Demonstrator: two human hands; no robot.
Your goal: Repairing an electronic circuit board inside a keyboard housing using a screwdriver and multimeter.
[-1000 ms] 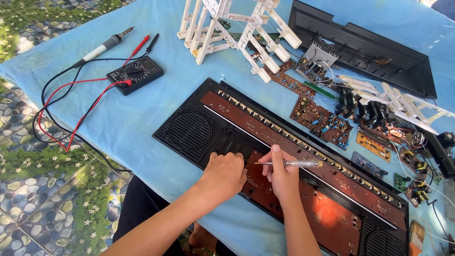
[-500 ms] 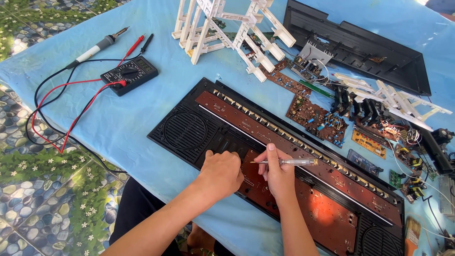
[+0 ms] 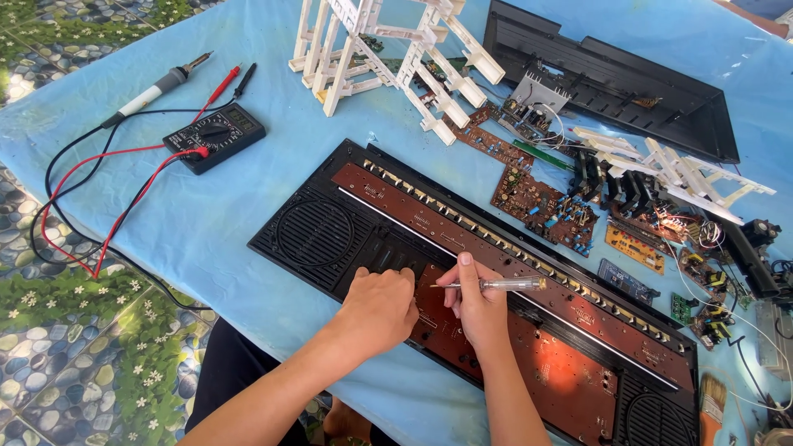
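The right hand has its fingers clamped on a clear-handled screwdriver, which lies nearly level with its tip pointing left, just above the brown circuit board inside a long black keyboard casing. The left hand rests knuckles-up on the same board just beside the right one, fingers curled together; whether they pinch anything cannot be told. The casing lies open on the blue-covered worktop, a round speaker grille showing at its left end. Well apart, up left, sit a black multimeter with red and black leads and a soldering iron. Beyond the casing lie white key assemblies, loose circuit boards and a black cover panel. A paintbrush lies at the lower right corner.
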